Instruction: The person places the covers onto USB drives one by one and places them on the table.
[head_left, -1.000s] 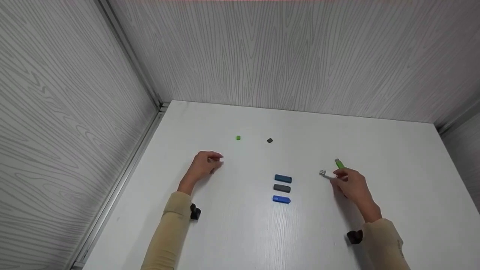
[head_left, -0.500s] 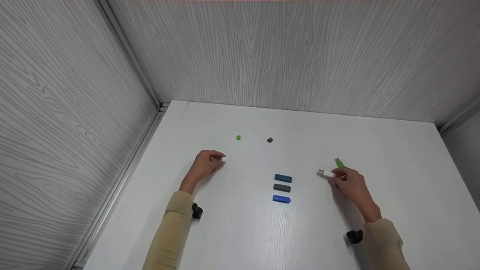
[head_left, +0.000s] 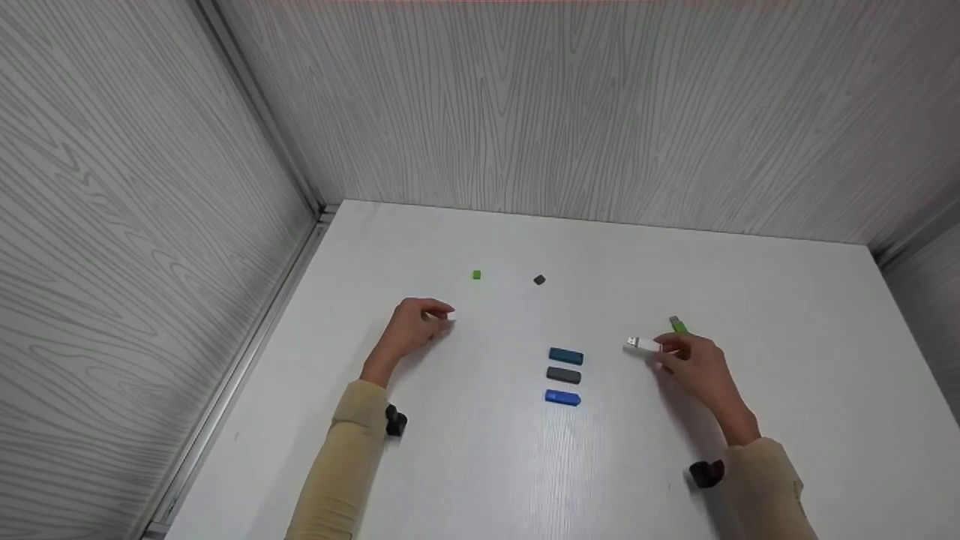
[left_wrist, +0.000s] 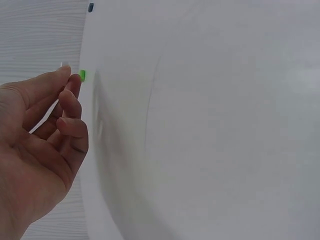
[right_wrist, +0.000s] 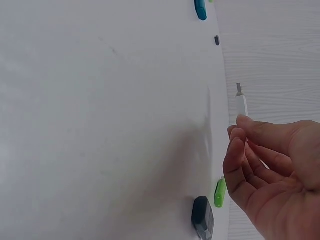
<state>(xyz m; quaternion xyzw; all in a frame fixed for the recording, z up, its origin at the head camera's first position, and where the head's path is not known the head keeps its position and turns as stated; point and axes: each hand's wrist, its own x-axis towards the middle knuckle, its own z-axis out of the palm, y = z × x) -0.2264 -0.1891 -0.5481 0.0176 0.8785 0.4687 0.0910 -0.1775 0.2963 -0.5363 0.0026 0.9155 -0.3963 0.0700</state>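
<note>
My right hand (head_left: 694, 365) pinches a white USB flash drive (head_left: 645, 345) between thumb and fingers, its metal plug pointing left. In the right wrist view, the drive (right_wrist: 241, 103) sticks out past the fingertips, above the table. My left hand (head_left: 412, 326) pinches a small white cap (head_left: 451, 316); only its edge shows past the thumb in the left wrist view. Beyond the left hand lies a small green cap (head_left: 477, 275), with a dark cap (head_left: 539, 280) to its right. Just behind the right hand is a green USB flash drive (head_left: 677, 324), partly hidden by that hand.
Between the hands, three capped flash drives lie in a column on the white table (head_left: 480, 465): teal (head_left: 566, 356), grey (head_left: 564, 375) and blue (head_left: 562, 397). A dark object (right_wrist: 202, 216) shows low in the right wrist view. Wood-grain panels (head_left: 525, 105) surround the table.
My right hand has moved slightly left and turned the white flash drive so its side shows more. The left hand has shifted a little right and up, and its white cap shows more clearly.
</note>
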